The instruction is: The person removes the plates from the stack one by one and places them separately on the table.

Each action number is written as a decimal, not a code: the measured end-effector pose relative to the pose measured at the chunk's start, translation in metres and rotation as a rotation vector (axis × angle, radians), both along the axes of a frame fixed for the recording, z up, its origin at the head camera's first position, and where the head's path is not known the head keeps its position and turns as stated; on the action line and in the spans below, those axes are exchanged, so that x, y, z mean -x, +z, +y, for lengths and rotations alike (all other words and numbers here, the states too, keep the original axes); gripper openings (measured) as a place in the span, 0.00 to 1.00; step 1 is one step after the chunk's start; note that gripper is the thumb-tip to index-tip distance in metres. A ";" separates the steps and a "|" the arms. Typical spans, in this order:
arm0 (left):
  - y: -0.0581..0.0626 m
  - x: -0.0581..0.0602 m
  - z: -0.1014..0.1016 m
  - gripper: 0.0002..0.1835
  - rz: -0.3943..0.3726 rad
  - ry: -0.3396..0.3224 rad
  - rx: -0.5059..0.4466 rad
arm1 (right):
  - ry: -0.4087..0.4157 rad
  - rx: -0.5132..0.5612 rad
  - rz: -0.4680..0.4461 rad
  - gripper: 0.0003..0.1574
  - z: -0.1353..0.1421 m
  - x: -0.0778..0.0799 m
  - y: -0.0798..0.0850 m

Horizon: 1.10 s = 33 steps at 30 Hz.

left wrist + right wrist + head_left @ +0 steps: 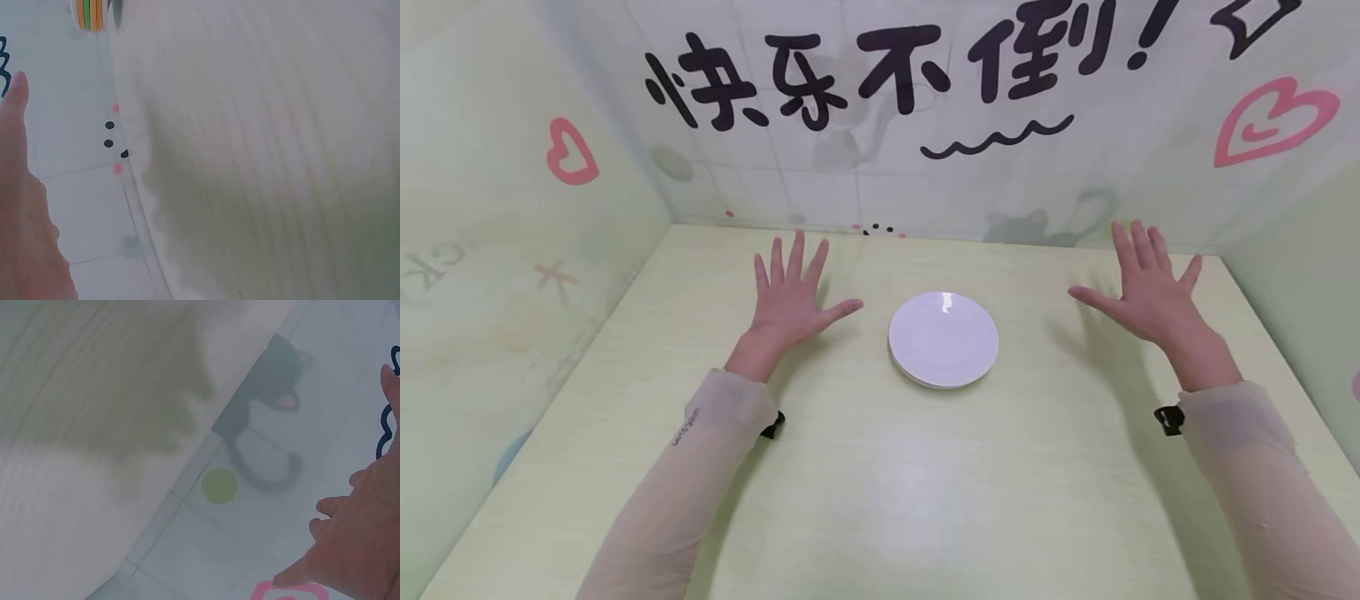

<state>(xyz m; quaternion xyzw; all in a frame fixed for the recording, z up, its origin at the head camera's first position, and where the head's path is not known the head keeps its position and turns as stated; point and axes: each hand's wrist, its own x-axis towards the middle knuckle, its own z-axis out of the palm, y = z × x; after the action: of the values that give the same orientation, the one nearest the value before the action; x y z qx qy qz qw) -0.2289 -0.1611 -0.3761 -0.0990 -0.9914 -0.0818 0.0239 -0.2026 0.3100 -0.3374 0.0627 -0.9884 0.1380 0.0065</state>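
Note:
A round white plate (943, 339) lies near the middle of the table, and a second rim shows just beneath its near edge. To its left, my left hand (790, 304) is held over the table with fingers spread and the thumb toward the plate. My right hand (1153, 296) is spread the same way, farther off on the right, its thumb also pointing inward. Neither hand touches the plate. In the left wrist view, part of the left hand (28, 206) shows at the left edge; the right wrist view has the right hand (359, 540) at its right edge.
The pale wood-grain table (925, 500) meets a printed back wall (880, 192) with large black characters, and walls rise at both sides. White, orange and green edges (90, 14) show at the top of the left wrist view; I cannot tell what they belong to.

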 end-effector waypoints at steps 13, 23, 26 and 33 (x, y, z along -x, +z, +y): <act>-0.010 -0.013 0.009 0.60 -0.077 -0.059 -0.093 | 0.039 0.093 -0.019 0.69 -0.014 -0.003 -0.006; -0.011 -0.023 0.024 0.61 -0.137 -0.144 -0.195 | 0.081 0.121 -0.057 0.66 -0.027 -0.003 -0.012; -0.011 -0.024 0.028 0.62 -0.167 -0.146 -0.223 | 0.093 0.122 -0.070 0.65 -0.030 -0.002 -0.014; -0.008 -0.027 0.033 0.63 -0.260 -0.145 -0.331 | 0.123 0.164 -0.073 0.63 -0.039 -0.001 -0.015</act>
<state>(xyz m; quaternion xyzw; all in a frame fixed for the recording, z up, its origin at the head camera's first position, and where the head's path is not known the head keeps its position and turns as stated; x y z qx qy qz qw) -0.2020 -0.1280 -0.3839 -0.1536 -0.9495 -0.2570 -0.0942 -0.2011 0.2706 -0.3526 0.1174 -0.9677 0.2207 -0.0329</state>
